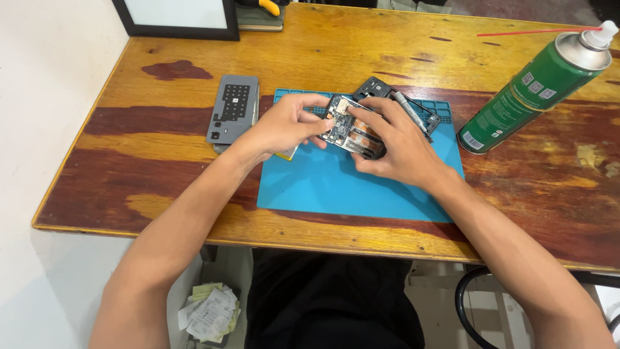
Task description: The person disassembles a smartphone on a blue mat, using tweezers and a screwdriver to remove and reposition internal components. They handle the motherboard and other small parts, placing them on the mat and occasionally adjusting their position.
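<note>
Two hands meeting mid-frame over blue mat (pixel 336 190). Grey cover (pixel 234 108) lying left, apart. Left hand (pixel 284 126) pinching near end of opened phone (pixel 352 129), long axis slanting down-right. Right hand (pixel 397 145) curled around far end. Green spray can (pixel 533 87) tilted upper right, apart; open mat below.

1. The opened phone (pixel 352 132) is partly covered by both hands; its lower edge lies under the right hand (pixel 397 145), and its board parts are too small to tell apart.
2. A yellow thing (pixel 287 155) just below the left hand (pixel 284 126) shows only a corner; what it is cannot be told.
3. Behind the grip, a dark frame part (pixel 387 90) is half hidden by the right fingers.
4. Far right of the grip, the worktop (pixel 549 194) is cut off by the edge; the framed panel (pixel 177 16) at the top is cropped too.
</note>
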